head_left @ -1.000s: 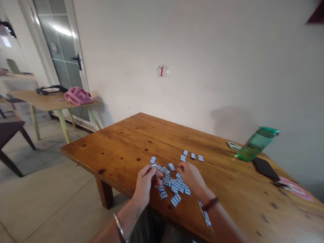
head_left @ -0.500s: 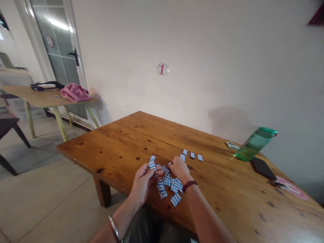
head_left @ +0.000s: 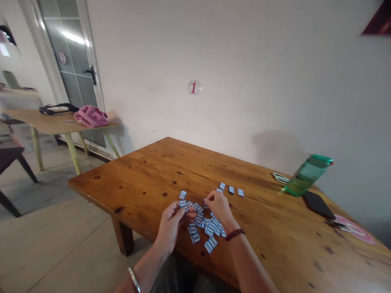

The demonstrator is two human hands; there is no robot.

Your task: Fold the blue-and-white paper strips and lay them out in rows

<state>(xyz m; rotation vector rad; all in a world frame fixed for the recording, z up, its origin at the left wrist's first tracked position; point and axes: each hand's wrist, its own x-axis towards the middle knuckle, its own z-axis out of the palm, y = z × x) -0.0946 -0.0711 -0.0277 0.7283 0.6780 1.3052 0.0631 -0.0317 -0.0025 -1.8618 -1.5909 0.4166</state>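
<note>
My left hand (head_left: 171,219) is closed on a small blue-and-white striped card (head_left: 183,204), thumb on top and fingers beneath. Fingers pinched, my right hand (head_left: 219,205) grips another small striped card (head_left: 206,202) by its edge, just above the table. Between and below both hands lies a loose, overlapping pile of similar cards (head_left: 212,227). One single card (head_left: 182,195) rests just beyond my left fingertips. Several more sit apart past my right hand, among them a card (head_left: 241,192) at the right end; one is partly hidden by that hand.
On the wooden table (head_left: 146,167), a green bottle (head_left: 308,175) leans at the right, by a dark flat phone-like object (head_left: 318,204), a coiled white cable (head_left: 280,178) and a pink round mat (head_left: 356,230). A second table (head_left: 39,122) with a pink cloth (head_left: 91,116) stands at far left.
My right hand has shifted slightly right and drawn a card up from the pile, so more of it shows. The left hand keeps its card nearly still. The view has tilted a little.
</note>
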